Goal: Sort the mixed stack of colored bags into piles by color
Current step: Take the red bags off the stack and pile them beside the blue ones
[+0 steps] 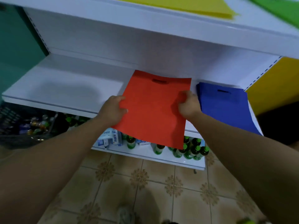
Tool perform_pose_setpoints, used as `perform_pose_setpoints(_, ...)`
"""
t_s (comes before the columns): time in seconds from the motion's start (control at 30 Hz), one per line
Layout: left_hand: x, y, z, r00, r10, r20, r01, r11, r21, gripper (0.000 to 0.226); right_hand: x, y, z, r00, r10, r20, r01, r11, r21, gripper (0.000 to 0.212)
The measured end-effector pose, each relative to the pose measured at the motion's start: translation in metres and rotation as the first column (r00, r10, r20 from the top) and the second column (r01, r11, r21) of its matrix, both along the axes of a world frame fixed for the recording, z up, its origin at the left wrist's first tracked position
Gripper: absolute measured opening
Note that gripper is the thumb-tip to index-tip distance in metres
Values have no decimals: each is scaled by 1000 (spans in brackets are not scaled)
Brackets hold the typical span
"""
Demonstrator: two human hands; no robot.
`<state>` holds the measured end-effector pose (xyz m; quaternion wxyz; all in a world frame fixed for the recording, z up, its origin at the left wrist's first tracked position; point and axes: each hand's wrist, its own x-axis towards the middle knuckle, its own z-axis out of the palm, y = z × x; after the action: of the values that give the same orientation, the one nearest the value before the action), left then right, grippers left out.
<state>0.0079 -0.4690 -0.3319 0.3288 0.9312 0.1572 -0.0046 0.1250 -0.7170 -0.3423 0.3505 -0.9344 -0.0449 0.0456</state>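
Observation:
A flat red bag (153,109) with a cut-out handle hangs half over the front edge of the middle white shelf (64,88). My left hand (113,110) grips its left edge and my right hand (189,105) pinches its right edge. Just to the right lies a pile of blue bags (226,107) on the same shelf. On the upper shelf (145,25) rest a pile of yellow bags (186,5) and, at the far right, green bags (281,10).
Green glass bottles (191,149) and small boxes (111,138) fill the bottom shelf under the red bag. A dark crate of bottles (24,125) stands at the left. A yellow panel (275,84) closes the shelf's right end. Patterned floor tiles (145,183) lie below.

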Motion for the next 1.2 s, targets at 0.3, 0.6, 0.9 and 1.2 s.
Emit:
perform_pose_setpoints(0.3, 70, 14, -42, 992, -78, -101, 81, 996, 22, 57, 77, 16, -42, 992, 68, -104, -78, 992, -99, 56)
perform_pose_setpoints(0.6, 77, 6, -82, 865, -243, -440, 297, 953, 57, 120, 116, 21, -75, 981, 91, -173, -128, 967, -219, 71)
perform_pose_setpoints(0.9, 69, -9, -86, 914, -178, -364, 265, 942, 206, 104, 105, 15, -77, 955, 134, -266, -211, 934, -288, 72)
perform_pose_setpoints(1.2, 15, -2, 2, 962, -54, -269, 73, 996, 59, 83, 53, 38, 15, 911, 385, -149, -411, 810, -418, 66)
